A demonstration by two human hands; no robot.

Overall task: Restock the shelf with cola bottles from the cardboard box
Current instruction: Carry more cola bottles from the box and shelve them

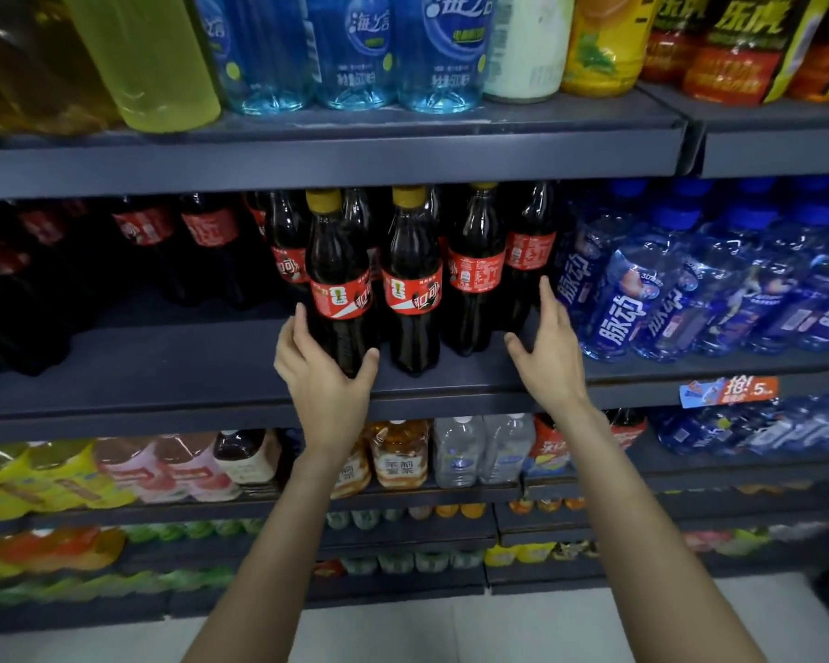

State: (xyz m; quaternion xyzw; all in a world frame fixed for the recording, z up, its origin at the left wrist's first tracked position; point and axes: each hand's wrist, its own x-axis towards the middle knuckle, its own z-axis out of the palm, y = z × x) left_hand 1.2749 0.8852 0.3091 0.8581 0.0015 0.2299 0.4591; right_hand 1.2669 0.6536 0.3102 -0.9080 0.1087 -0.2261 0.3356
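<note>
- Cola bottles with red labels and yellow caps are stood upright in a cluster on the dark shelf point(173, 370); the front-left cola bottle point(338, 284) is taken as the landmark.
- White Chinese characters and a gold trophy emblem are printed on its red label; the brand name cannot be read in full.
- The left hand point(324, 370) is wrapped around the lower body of that bottle, fingers curled on its left side and thumb pressed against its right.
- A second cola bottle point(412, 279) is stood just right of the landmark, with more behind and further right.
- The right hand point(549, 344) is held open, well right of the landmark, fingers spread; the forefinger lies against the rightmost cola bottle point(530, 260), and nothing is gripped.
- Blue bottles point(642, 303) lettered "脉动" are stacked further right of the landmark.
- Above the landmark, pale blue bottles point(355, 50) marked "海之言" are shelved.
- An orange price tag point(728, 390) showing "抢!" and "5" is fixed below and right.
</note>
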